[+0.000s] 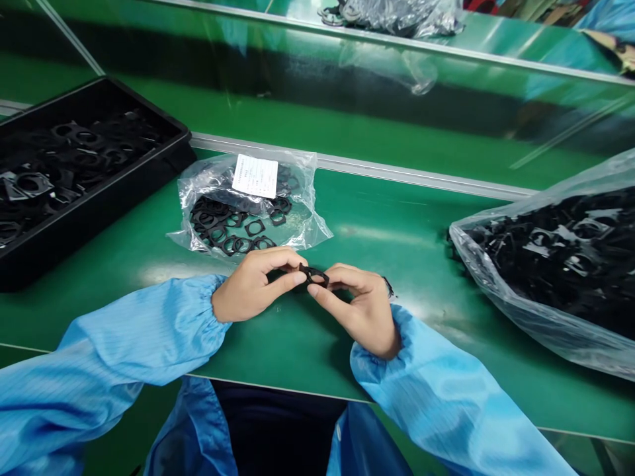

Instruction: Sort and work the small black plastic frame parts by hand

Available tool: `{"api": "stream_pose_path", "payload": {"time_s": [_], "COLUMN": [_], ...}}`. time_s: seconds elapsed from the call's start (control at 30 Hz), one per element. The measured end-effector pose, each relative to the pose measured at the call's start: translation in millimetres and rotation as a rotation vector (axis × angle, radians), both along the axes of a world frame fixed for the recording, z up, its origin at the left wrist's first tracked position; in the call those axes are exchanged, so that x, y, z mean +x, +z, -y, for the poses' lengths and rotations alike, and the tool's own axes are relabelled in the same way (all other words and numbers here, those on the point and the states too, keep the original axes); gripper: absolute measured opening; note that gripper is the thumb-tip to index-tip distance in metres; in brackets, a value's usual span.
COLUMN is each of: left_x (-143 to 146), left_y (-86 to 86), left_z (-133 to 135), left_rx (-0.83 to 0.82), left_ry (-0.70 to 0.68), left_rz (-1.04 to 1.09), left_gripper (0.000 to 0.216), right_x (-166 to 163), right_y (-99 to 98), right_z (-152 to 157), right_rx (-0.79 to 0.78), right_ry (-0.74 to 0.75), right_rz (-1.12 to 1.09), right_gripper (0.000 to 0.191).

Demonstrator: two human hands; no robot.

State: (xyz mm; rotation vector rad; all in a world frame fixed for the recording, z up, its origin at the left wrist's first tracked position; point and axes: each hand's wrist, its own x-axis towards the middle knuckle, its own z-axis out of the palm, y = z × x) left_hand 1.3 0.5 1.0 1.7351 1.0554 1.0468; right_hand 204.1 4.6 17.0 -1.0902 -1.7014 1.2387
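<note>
Currently left hand (251,285) and right hand (360,312) both pinching small black gasket (313,275), held above green workbench (377,225)

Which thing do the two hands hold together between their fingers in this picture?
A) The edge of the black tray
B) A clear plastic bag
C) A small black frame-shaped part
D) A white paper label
C. The left hand and the right hand both pinch a small black frame-shaped part between their fingers.
</note>
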Motion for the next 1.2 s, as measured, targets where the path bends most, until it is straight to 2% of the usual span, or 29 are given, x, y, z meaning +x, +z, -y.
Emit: {"api": "stream_pose_path", "payload": {"time_s": [0.13, 0.33, 0.57, 0.83, 1.07, 1.2], "left_x": [-0.4, -1.9, 0.2, 0.2, 1.7, 2.7], "left_y": [2.1, 4.6, 6.3, 5.0, 6.4, 5.8], "left_z": [-0.9, -1.6, 0.5, 0.5, 0.2, 0.5], "left_rx": [-0.002, -0.030, -0.075, -0.088, -0.147, -0.183], "left_ry": [-0.008, -0.030, 0.046, -0.016, -0.022, -0.038], "left_rz": [-0.006, 0.011, -0.038, -0.041, -0.014, -0.011], "left_gripper": [0.016, 0.018, 0.016, 0.021, 0.024, 0.024], "right_x": [-0.7, 0.9, -4.9, -4.8, -3.7, -3.3], "right_y": [0.9, -0.2, -2.5, -1.6, -1.9, -2.1], "right_z": [1.0, 0.7, -2.0, -2.8, -0.8, -1.3], "right_rx": [-0.036, -0.082, -0.273, -0.291, -0.213, -0.225], "right_ry": [-0.008, 0.023, -0.026, -0.017, 0.010, 0.046], "right_rz": [-0.017, -0.027, -0.200, -0.189, -0.132, -0.077], "right_gripper": [0.015, 0.025, 0.034, 0.042, 0.023, 0.015]}}
